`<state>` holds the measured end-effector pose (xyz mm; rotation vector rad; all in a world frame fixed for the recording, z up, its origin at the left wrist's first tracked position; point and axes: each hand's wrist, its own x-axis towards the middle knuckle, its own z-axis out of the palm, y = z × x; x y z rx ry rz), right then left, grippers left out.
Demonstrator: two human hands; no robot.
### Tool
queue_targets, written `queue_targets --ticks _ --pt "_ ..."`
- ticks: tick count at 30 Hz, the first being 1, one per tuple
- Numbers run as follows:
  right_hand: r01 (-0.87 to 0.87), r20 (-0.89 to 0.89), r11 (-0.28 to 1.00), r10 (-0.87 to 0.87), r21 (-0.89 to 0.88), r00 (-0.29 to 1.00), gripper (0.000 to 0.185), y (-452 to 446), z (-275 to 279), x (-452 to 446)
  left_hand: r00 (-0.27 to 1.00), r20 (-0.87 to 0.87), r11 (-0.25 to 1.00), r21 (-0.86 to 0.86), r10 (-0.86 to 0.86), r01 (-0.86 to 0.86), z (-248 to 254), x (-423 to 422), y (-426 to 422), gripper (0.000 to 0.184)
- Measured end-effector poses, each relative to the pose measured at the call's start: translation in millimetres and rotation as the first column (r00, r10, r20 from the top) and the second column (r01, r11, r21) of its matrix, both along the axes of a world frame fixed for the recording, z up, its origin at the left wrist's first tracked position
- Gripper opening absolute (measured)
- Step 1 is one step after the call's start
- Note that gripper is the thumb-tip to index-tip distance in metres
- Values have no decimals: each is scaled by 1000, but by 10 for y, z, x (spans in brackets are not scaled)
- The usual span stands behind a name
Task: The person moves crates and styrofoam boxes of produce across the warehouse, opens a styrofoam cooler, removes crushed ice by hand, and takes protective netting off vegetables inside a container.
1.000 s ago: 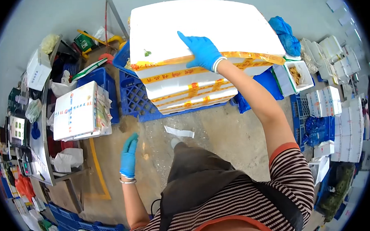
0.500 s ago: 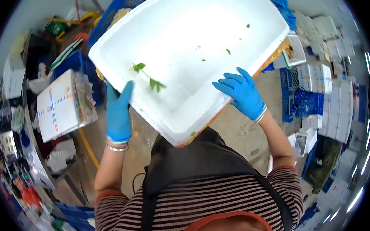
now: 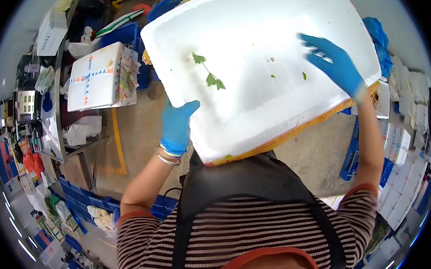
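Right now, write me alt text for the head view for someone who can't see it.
A blue-gloved left hand grips the left edge of an open white foam box holding a leafy green sprig and leaf bits. The right hand, gloved too and blurred, is over its inside; contact is unclear. A striped shirt and dark apron show below.

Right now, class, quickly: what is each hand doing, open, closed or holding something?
Left hand: holding the white foam box at its edge.
Right hand: open over the box's interior; contact unclear.
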<state>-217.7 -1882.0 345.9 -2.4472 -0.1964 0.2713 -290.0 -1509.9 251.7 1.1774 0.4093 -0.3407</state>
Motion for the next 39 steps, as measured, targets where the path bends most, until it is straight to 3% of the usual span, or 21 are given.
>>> queue_targets --ticks 1,3,4,7,8,9,10,12,14,16,18,22,24,25,27,28,32,35,36,38,39 --pt "-147 -53 987 144 -61 988 45 188 -175 255 1000 -17 1000 7 24 -24 6 -36 -12 41" --pt "-243 -307 961 194 -130 932 59 770 -648 665 996 10 996 32 86 -86 -34 -113 -38 42" --pt "-383 -294 910 326 -162 899 69 992 -1019 862 991 55 991 51 122 -125 -102 -150 -49 42" --pt "-565 -503 775 382 -282 776 71 1902 -1612 1074 991 60 977 170 123 -132 -154 -270 -27 48" --pt "-566 -535 773 362 -285 763 74 2110 -1859 1087 993 37 968 222 111 -117 -157 -322 1 50" --pt "-555 -374 750 429 -360 822 79 2246 -2315 1073 996 29 933 347 87 -91 -207 -381 30 53" --pt "-526 -261 770 458 -361 850 65 2350 -2408 976 996 -9 897 435 88 -75 -233 -450 54 54" --pt "-478 -296 764 381 -434 876 48 2568 -2698 1007 991 -58 848 525 120 -71 -234 -562 98 52" --pt "-584 -312 671 494 -456 811 33 2619 -3024 1136 984 -65 833 544 167 -105 -173 -607 221 50" --pt "-828 -448 317 723 -462 527 28 2721 -2814 1123 976 -51 814 561 213 -148 -158 -653 353 47" --pt "-941 -636 166 701 -295 323 24 2938 -1895 877 967 -25 787 585 255 -193 -165 -751 509 43" --pt "-929 -554 262 747 -262 367 21 3347 -609 688 866 114 809 317 486 -496 -513 -977 1101 37" --pt "-786 -473 545 632 -293 614 19 3552 29 711 806 141 767 251 575 -591 -569 -1006 1601 33" --pt "-753 -295 614 693 -239 658 20 3552 197 819 786 172 764 186 594 -618 -689 -1024 1913 32" --pt "-523 -47 852 522 -31 852 26 3582 700 795 739 99 731 107 666 -674 -614 -1029 2491 39" --pt "-471 9 878 473 -88 881 28 3577 971 811 725 111 715 124 679 -688 -720 -1022 2851 40" --pt "-174 372 978 121 111 920 29 3123 1248 839 582 95 573 108 808 -812 -807 -893 4102 33" --pt "-42 386 975 -47 218 921 28 2904 958 447 611 122 607 71 782 -791 -1040 -679 4920 40" --pt "16 246 926 -117 378 962 27 2776 709 372 631 194 619 124 751 -775 -1203 -567 5214 40" --pt "123 15 951 -133 285 991 27 2651 396 -25 647 44 635 152 762 -758 -1319 -323 5569 46" --pt "128 -64 963 -116 238 991 27 2564 200 -199 721 -23 721 66 692 -690 -1669 -190 5959 46"
